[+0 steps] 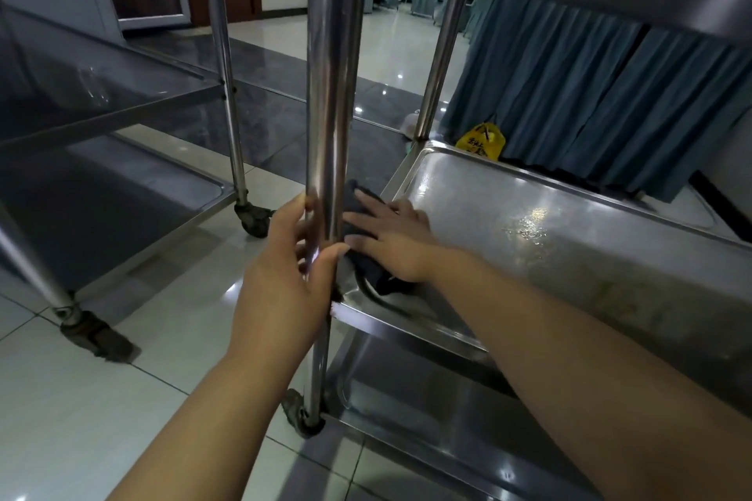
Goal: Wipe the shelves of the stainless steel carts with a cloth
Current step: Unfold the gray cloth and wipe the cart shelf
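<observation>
head: left fingers clamp post; right fingers flat on cloth by shelf edge.

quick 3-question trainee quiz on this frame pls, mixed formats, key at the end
1. True or false: the left hand grips the upright post.
2. The right hand presses the dark cloth down with flat fingers on which shelf? A top, B middle, C bottom.
3. Fill in: the bag past the far corner is ____.

Key: 1 true; 2 B, the middle shelf; 3 yellow.
</observation>
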{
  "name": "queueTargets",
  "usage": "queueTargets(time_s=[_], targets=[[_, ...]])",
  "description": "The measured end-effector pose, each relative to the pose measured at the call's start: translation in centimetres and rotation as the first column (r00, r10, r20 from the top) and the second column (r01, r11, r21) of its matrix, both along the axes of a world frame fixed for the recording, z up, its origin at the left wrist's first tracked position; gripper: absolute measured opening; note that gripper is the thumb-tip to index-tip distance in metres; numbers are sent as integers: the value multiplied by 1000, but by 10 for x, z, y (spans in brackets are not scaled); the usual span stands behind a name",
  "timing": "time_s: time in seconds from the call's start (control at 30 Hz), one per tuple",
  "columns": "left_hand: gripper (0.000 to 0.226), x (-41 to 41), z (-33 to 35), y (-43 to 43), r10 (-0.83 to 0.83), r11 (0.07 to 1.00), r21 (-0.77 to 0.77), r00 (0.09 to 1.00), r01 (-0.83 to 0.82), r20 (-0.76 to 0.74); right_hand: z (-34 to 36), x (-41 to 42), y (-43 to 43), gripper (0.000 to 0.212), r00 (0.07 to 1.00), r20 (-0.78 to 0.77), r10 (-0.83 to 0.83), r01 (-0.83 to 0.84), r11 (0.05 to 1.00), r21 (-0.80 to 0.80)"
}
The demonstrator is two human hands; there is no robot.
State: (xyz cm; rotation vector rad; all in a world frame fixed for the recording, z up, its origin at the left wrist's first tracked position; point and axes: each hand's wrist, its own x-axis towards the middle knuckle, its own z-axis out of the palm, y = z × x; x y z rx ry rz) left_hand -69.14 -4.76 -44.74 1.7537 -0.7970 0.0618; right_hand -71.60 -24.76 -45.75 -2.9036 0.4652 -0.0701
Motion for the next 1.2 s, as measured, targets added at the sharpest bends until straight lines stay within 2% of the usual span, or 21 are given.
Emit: queueTargets(time_s=[0.03, 0.1, 0.17, 0.23, 0.27, 0.33, 0.43, 0.5, 0.57, 0.63, 0.73, 0.8, 0.87, 0.9, 0.93, 0.97, 1.03, 1.07, 1.1, 1.13, 1.2], targets=[[53, 0, 1, 0, -3, 1000, 8, 1000, 3, -5, 0, -8, -10, 48, 1000, 19, -10, 10, 1000, -2], [52, 0, 3, 1, -10, 1000, 18, 1000, 10, -19, 2, -32, -46, 44, 971, 12, -237, 237, 969, -67], [51, -3, 4, 0, -2, 1000, 2, 999, 2, -42, 6, -65, -79, 43, 813, -65, -579, 567, 812, -140], [50, -10, 7, -4, 17, 998, -51, 996, -21, -82, 7, -87, -85, 48, 651, -92, -754, 747, 657, -102], [49, -14, 9, -7, 37, 996, -81, 993, -46, -110, 7, -90, -77, 49, 655, -91, -750, 746, 661, -83], [51, -23, 12, -12, 130, 986, -89, 983, -142, -133, 5, -89, -50, 50, 767, -78, -637, 634, 771, -64], [64, -42, 12, -16, 348, 937, 34, 936, -347, -41, -4, -97, -13, 50, 929, -47, -367, 365, 930, -43], [64, -59, 11, -17, 395, 919, -25, 915, -394, 82, -6, -118, 3, 50, 985, -21, -170, 171, 984, 49], [56, -72, 8, -21, 277, 961, -67, 930, -269, 241, -5, -144, 3, 47, 994, 30, -108, 103, 984, 143], [45, -73, 2, -32, 33, 990, 119, 950, -74, 310, -5, -169, -16, 43, 974, 65, -219, 207, 965, 159], [25, -67, -11, -43, -236, 874, 478, 934, 85, 266, -6, -208, -66, 47, 847, -60, -528, 529, 849, 6], [29, -67, -15, -47, -272, 846, 526, 917, 85, 290, 0, -225, -92, 51, 683, -202, -702, 705, 706, -66], [31, -67, -12, -52, -261, 824, 567, 906, 28, 334, 7, -224, -97, 55, 542, -201, -816, 834, 551, 9], [31, -67, -11, -54, -259, 812, 584, 897, 2, 358, 10, -216, -90, 57, 522, -184, -833, 851, 523, 48], [31, -69, -9, -57, -259, 810, 586, 889, -13, 378, 11, -205, -80, 58, 568, -163, -807, 822, 568, 50], [30, -70, -8, -59, -258, 811, 584, 881, -25, 396, 11, -193, -67, 58, 662, -136, -737, 746, 666, 25], [31, -72, -9, -60, -267, 813, 581, 865, -34, 425, 3, -180, -37, 57, 874, -84, -479, 478, 878, -33], [32, -73, -10, -59, -271, 814, 580, 858, -37, 435, 1, -181, -26, 58, 939, -76, -335, 335, 942, -14], [35, -73, -12, -58, -272, 817, 576, 855, -38, 441, 1, -186, -23, 58, 970, -62, -237, 239, 970, 32], [37, -73, -13, -56, -274, 818, 574, 855, -33, 440, 5, -194, -29, 56, 975, -49, -215, 218, 973, 76], [39, -71, -14, -53, -284, 813, 581, 856, -25, 433, 8, -215, -63, 50, 939, -105, -328, 331, 944, 7]])
